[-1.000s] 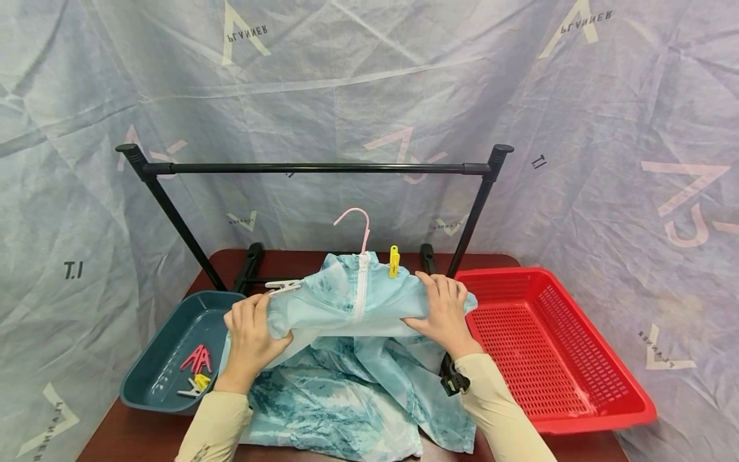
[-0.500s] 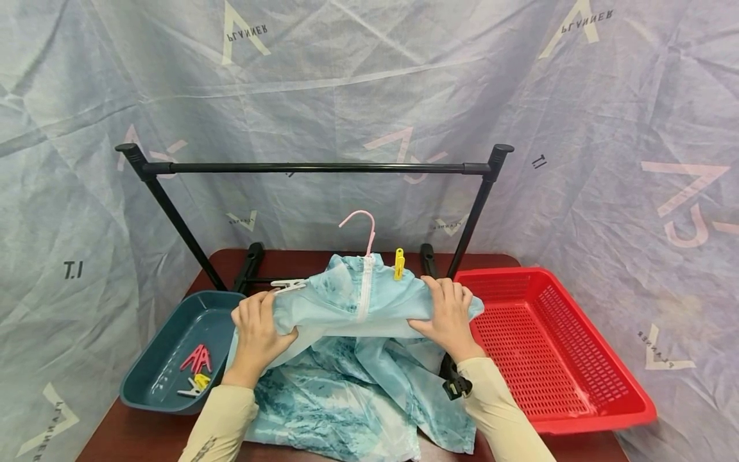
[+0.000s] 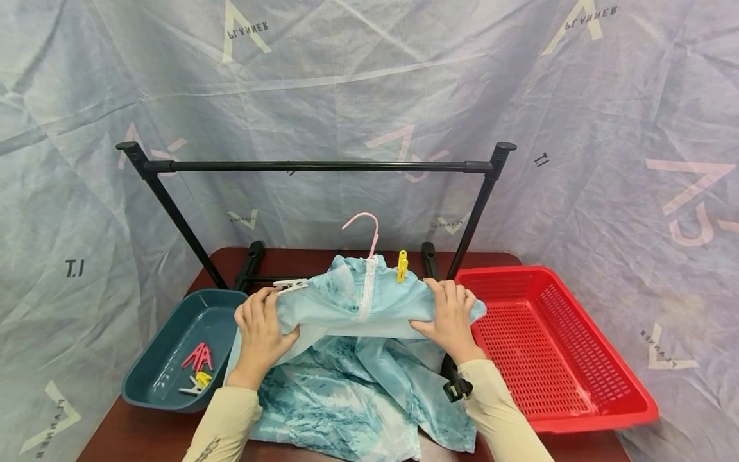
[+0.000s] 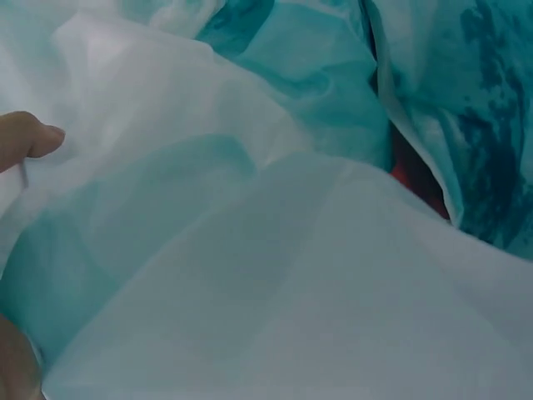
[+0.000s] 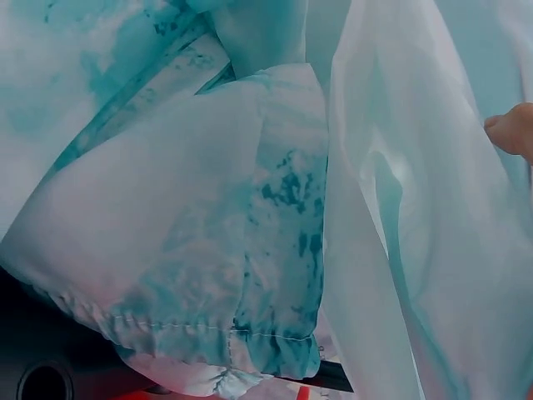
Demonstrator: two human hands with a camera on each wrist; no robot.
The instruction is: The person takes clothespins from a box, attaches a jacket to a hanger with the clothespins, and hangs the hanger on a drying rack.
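A blue-and-white tie-dye jacket (image 3: 340, 385) with a white zipper hangs partly raised on a hanger (image 3: 376, 239), whose pink hook sticks up from the collar. My left hand (image 3: 260, 337) grips the left shoulder, thumb in front. At the right shoulder my right hand (image 3: 450, 321) holds the cloth the same way. A white clothespin (image 3: 291, 285) is clipped near the left hand, and a yellow clothespin (image 3: 402, 266) stands on the right shoulder. The jacket's lower part lies on the table. Both wrist views are mostly filled by thin fabric, with a thumb (image 4: 37, 142) at the edge.
Behind the jacket stands a black clothes rack (image 3: 317, 166) with a horizontal bar. A blue basin (image 3: 152, 359) on the left holds several pink, yellow and white clothespins (image 3: 199, 357). On the right sits a red perforated basket (image 3: 531, 359). All rest on a dark red table (image 3: 115, 436).
Both hands, with the jacket's shoulders and hanger, have shifted slightly to the right and a little lower in the head view. The grip on the jacket is the same.
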